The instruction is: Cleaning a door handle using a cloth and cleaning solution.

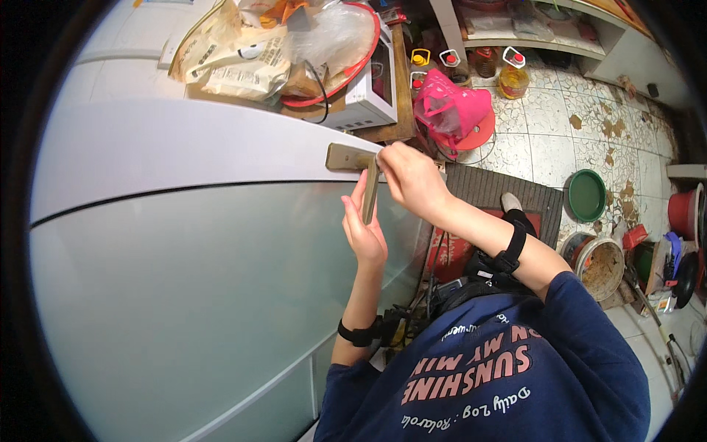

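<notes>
A brass-coloured lever handle (370, 196) sticks out from its long backplate (343, 157) on a door (193, 145) with a white frame and a frosted panel. My left hand (365, 235) lies along the lever from below, palm towards it, fingers extended and apart. At the lever's pivot end, the bent fingers of my right hand (411, 177) are bunched together against the metal. A small whitish bit shows under those fingertips; what it is cannot be told. The right hand hides part of the door's edge.
Beyond the door, a white microwave oven (370, 99) bears plastic bags (237, 61). A pink bag (453, 105) sits near several oil bottles (513, 77). A dark ribbed mat (497, 185), a green basin (586, 195) and a dirty bucket (599, 271) are on the tiled floor.
</notes>
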The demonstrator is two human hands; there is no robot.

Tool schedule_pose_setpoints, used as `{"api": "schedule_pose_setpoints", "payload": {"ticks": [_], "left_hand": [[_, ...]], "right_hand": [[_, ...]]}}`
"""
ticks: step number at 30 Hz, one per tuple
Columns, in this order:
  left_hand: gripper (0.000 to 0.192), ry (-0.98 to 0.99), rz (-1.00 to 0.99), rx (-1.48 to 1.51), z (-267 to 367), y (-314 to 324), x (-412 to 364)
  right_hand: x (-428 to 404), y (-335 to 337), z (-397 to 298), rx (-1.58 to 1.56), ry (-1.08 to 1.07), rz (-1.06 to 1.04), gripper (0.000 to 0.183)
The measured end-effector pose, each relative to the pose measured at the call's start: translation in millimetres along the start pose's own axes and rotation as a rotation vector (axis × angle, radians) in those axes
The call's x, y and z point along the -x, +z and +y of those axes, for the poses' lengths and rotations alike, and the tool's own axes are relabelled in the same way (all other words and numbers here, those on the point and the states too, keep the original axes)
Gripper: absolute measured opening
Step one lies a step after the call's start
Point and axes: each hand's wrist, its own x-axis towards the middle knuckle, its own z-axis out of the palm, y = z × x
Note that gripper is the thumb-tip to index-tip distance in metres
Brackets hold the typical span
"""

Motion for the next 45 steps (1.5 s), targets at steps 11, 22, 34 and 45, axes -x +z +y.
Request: {"api": "schedule_pose_setpoints", "payload": {"ticks": [11,22,34,45], "left_hand": [[0.059,-0.025,0.076,-0.013,5.3,6.0,-3.1],[0.06,-0.019,0.058,-0.04,9.1,0.3,-2.4],[0.035,0.015,-0.021,-0.392,13.9,-18.9,-6.9],[0.017,0.536,-0.017,-0.824,84.2,63.3,-13.1]], "right_hand": [[23.2,14.9,1.2,-0.04,0.044,-0.039,0.013],[16.5,11.6,-6.8,-0.097,0.013,-0.149,0.01],[4.9,-28.7,-5.4,-0.013,0.022,-0.138,0.01],[-2.8,-276.1,125.8,-0.145,0.544,0.251,0.018]]}}
